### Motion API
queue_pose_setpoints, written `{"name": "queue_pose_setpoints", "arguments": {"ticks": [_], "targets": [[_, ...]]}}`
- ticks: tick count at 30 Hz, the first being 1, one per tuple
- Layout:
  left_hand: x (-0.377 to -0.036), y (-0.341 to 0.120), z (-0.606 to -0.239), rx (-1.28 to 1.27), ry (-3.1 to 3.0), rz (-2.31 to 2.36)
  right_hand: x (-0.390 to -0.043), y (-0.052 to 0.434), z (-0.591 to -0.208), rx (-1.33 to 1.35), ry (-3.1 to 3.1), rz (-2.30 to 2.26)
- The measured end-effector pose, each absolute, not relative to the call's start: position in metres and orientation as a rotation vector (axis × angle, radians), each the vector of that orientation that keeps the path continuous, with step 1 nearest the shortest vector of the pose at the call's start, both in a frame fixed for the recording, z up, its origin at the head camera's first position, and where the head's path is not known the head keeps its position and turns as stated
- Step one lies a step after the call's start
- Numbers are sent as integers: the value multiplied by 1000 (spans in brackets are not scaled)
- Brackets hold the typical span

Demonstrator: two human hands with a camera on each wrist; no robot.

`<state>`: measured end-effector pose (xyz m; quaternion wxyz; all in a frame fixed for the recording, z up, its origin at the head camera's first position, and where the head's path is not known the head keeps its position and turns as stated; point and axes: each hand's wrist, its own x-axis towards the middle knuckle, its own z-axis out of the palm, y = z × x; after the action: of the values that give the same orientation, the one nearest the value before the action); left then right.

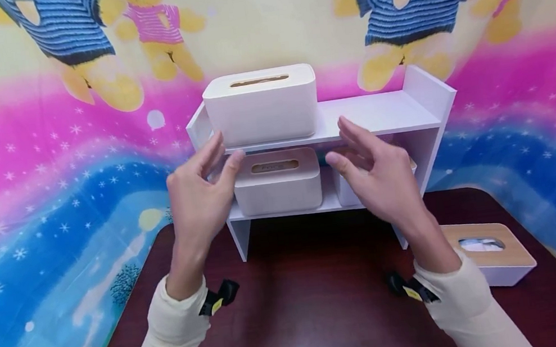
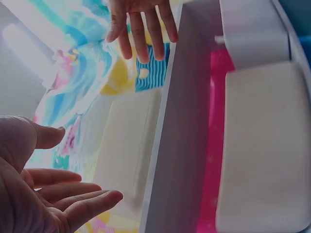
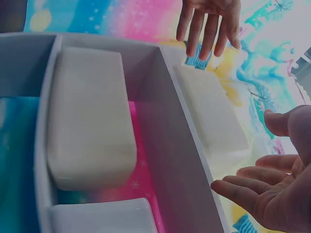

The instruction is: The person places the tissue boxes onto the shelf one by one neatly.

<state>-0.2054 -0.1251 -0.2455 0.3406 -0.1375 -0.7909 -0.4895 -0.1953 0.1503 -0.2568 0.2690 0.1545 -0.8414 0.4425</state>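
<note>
Both hands are hovering in front of the white shelf (image 1: 378, 115), left hand (image 1: 198, 196) and right hand (image 1: 379, 177) spread-fingered, gripping nothing, flanking the tissue box (image 1: 277, 181) sitting on the shelf's lower tier. Judging by this, a grasp is being prepared; closing in on the box's ends seems required.

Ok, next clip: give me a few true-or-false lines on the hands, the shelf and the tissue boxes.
1. Both hands hold nothing. True: the left hand and right hand hover with relaxed fingers in front of the shelf.
2. The top shelf holds two boxes. False: only one white box stands there, at its left end.
3. A box sits on the lower shelf. True.
4. The table is bare. False: a wood-lidded box lies at its right.
</note>
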Motion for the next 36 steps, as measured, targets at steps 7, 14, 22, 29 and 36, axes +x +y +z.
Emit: {"name": "queue_pose_setpoints", "arguments": {"ticks": [7,14,22,29,36], "targets": [[-188,-117,-280,-438,-2070,-1391,-171,156,-296,442,-2283,1231],[-182,-109,-322,-404,-2179,-1498,-152,162,-333,387,-2341,1278],[-184,-97,-360,-405,-2308,-1512,-143,178,-372,315,-2351,1299],[-188,-82,-383,-484,-2381,-1462,-147,202,-395,254,-2431,1233],[-190,-61,-396,-542,-2423,-1408,-146,233,-403,56,-2579,1121]]}}
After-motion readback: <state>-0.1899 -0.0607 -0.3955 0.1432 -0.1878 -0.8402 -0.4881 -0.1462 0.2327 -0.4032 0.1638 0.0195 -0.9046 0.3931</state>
